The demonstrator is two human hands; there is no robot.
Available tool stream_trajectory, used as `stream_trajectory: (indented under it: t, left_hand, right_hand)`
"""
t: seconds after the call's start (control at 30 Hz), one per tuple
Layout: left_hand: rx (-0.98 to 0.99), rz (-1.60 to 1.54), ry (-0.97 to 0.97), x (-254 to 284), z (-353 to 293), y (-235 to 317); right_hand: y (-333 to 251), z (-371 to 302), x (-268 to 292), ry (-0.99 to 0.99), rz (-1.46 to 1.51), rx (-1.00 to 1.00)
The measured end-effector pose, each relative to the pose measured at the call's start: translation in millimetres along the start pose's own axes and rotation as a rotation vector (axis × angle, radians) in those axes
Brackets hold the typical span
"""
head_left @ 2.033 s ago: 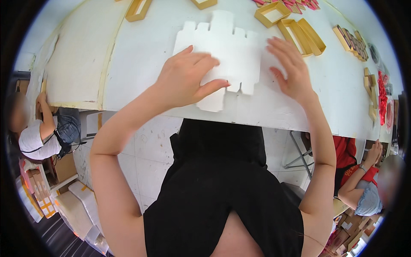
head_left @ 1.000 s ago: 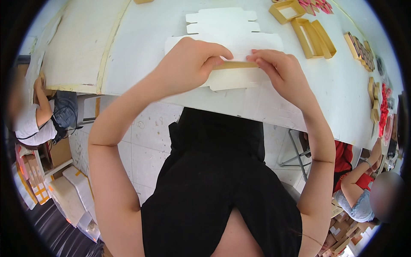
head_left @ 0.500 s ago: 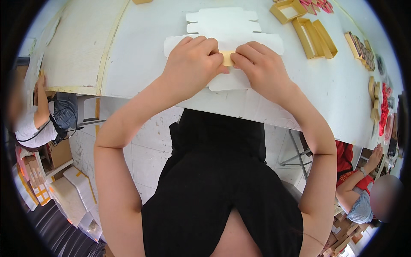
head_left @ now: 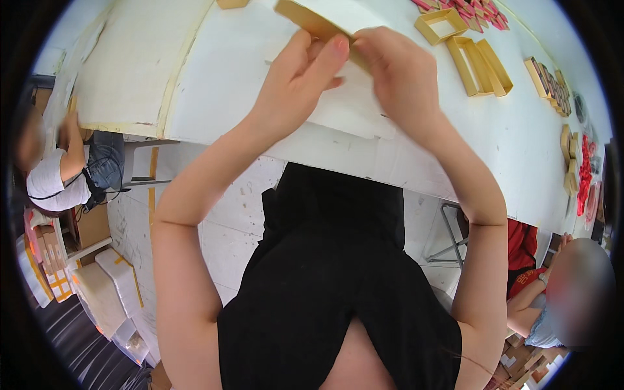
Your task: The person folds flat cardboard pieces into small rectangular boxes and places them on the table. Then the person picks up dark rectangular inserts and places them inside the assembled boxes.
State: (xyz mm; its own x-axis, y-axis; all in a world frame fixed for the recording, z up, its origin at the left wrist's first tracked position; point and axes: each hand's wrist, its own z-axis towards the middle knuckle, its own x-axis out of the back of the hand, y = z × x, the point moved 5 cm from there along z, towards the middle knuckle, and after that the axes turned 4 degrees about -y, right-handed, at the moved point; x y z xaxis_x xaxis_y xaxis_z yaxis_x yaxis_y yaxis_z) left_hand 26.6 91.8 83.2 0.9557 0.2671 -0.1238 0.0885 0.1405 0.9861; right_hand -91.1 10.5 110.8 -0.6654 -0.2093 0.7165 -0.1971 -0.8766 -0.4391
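Over the table, both my hands hold a cardboard box blank, gold on one face and white on the other. Its gold strip (head_left: 311, 19) slants from the upper left down to the right hand. My left hand (head_left: 296, 81) is closed on the strip's near side, thumb on top. My right hand (head_left: 406, 75) pinches the strip's right part, its fingers slightly blurred. A white panel (head_left: 348, 110) shows below the hands, against the white table (head_left: 214, 91). The hands hide the middle of the blank.
Open gold boxes (head_left: 469, 65) stand right of my hands, by a pile of pink-and-gold pieces (head_left: 471, 14). Farther right are a filled box row (head_left: 549, 84) and red items (head_left: 585, 166). Co-workers sit at left (head_left: 65, 169) and right (head_left: 552, 292).
The blank was lying white side up with its near gold edge pinched. Now its gold strip is raised and slanted. Both hands have moved farther away from me.
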Motion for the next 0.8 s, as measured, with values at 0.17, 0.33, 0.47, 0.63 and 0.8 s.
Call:
stream_trajectory:
  t: [0.17, 0.33, 0.47, 0.63, 0.8]
  left_hand:
    - [-0.195, 0.565, -0.181, 14, 51, 36]
    - [0.055, 0.735, -0.474, 17, 76, 4]
    - [0.324, 0.806, -0.702, 1, 86, -12]
    - [-0.208, 1.418, -0.633, -11, 88, -22]
    - [-0.404, 1.646, -0.556, -12, 93, -25]
  right_hand:
    - [-49, -14, 51, 0.086, 0.054, 0.231]
    - [-17, -37, 59, -0.237, -0.230, 0.428]
    - [2, -67, 25, -0.238, -0.183, 0.450]
    - [21, -69, 3, -0.243, -0.110, 0.313]
    - [32, -39, -4, -0.310, -0.047, 0.097]
